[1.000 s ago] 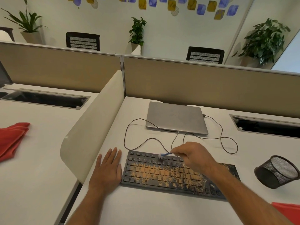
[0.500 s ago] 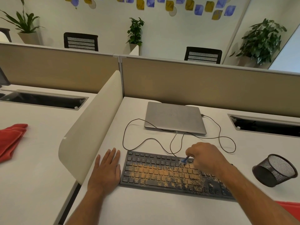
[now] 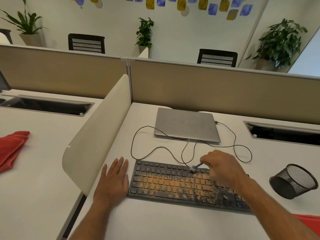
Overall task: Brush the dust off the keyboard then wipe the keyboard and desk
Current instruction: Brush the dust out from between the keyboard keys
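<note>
A black keyboard point(image 3: 173, 185) lies on the white desk point(image 3: 155, 220), its middle keys covered in orange dust. My right hand point(image 3: 223, 168) is closed on a small blue brush point(image 3: 196, 166) whose bristles touch the top key rows near the middle. My left hand point(image 3: 114, 179) rests flat on the desk, fingers together, against the keyboard's left edge. A red cloth point(image 3: 310, 222) shows at the lower right, partly hidden by my right forearm.
A closed silver laptop point(image 3: 187, 125) sits behind the keyboard with a thin black cable point(image 3: 147, 148) looping between them. A tipped black mesh cup point(image 3: 292, 181) lies at the right. A cream divider point(image 3: 97, 135) borders the left; another red cloth point(image 3: 12, 149) lies beyond it.
My right hand swept the brush right along the top rows, then back left a little. My left hand has stayed in place.
</note>
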A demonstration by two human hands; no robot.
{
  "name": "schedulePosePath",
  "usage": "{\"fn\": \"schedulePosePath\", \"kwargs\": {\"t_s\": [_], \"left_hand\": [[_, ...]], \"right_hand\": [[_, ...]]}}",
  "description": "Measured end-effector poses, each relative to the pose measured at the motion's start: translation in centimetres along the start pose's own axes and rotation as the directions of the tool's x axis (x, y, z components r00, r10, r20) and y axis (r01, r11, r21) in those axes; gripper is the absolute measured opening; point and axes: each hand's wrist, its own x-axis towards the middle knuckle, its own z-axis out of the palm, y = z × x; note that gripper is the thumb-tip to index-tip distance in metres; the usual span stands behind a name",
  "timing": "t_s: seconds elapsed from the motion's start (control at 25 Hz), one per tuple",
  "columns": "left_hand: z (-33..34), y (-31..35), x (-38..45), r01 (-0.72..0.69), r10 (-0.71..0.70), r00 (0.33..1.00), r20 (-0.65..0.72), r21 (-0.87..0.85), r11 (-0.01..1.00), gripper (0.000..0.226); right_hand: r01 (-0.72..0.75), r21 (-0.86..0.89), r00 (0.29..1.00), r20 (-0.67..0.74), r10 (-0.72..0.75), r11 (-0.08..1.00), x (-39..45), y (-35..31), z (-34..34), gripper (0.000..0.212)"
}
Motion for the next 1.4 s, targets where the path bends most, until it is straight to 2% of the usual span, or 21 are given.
{"fn": "schedulePosePath", "kwargs": {"t_s": [0.04, 0.12, 0.32, 0.52, 0.68, 0.8, 0.92, 1.04, 1.24, 1.32, 1.4], "left_hand": [[0.0, 0.0, 0.0, -0.001, 0.001, 1.0, 0.002, 0.0, 1.0, 0.076], [-0.1, 0.0, 0.0, -0.005, 0.005, 1.0, 0.007, 0.005, 1.0, 0.076], [-0.1, 0.0, 0.0, 0.004, -0.004, 1.0, -0.005, -0.015, 1.0, 0.074], [-0.1, 0.0, 0.0, 0.002, -0.002, 1.0, 0.002, 0.0, 1.0, 0.076], [-0.1, 0.0, 0.0, 0.004, -0.004, 1.0, 0.005, -0.001, 1.0, 0.075], [-0.2, 0.0, 0.0, 0.004, -0.004, 1.0, 0.003, 0.004, 1.0, 0.076], [-0.1, 0.0, 0.0, 0.004, -0.004, 1.0, 0.008, 0.004, 1.0, 0.076], [-0.2, 0.0, 0.0, 0.002, -0.002, 1.0, 0.01, 0.003, 1.0, 0.076], [-0.3, 0.1, 0.0, 0.001, -0.001, 1.0, 0.025, 0.0, 1.0, 0.078], [-0.4, 0.1, -0.1, -0.001, 0.001, 1.0, 0.02, 0.001, 1.0, 0.078], [-0.4, 0.2, -0.1, -0.001, 0.001, 1.0, 0.02, -0.01, 1.0, 0.078]], "right_hand": [[0.023, 0.022, 0.999, -0.028, -0.022, 0.999, 0.1, -0.2, 0.2, 0.023], [0.048, 0.02, 0.999, 0.018, -0.048, 0.999, 0.2, -0.7, 0.6, 0.027], [-0.008, -0.089, 0.995, 0.096, 0.017, 0.996, 0.0, 0.2, 0.1, 0.03], [-0.023, -0.009, 1.0, -0.006, 0.023, 1.0, 0.0, 0.7, 0.2, 0.027], [0.008, -0.005, 0.995, 0.098, -0.007, 1.0, -0.4, 0.6, 1.2, 0.029], [0.055, 0.047, 0.991, 0.119, -0.061, 0.997, -1.0, 1.2, 0.8, 0.026], [0.071, 0.13, 0.995, 0.055, -0.079, 0.989, -1.5, 1.5, -0.2, 0.021], [0.02, 0.092, 0.999, -0.04, -0.017, 0.996, -1.5, 1.9, 0.3, 0.025], [0.054, 0.045, 0.992, 0.112, -0.059, 0.998, -1.7, 1.6, 0.8, 0.018], [0.052, 0.103, 0.995, 0.074, -0.06, 0.993, -2.1, 1.5, 0.1, 0.017], [0.054, 0.099, 0.998, -0.03, -0.051, 0.994, -2.3, 1.8, 0.0, 0.018]]}}
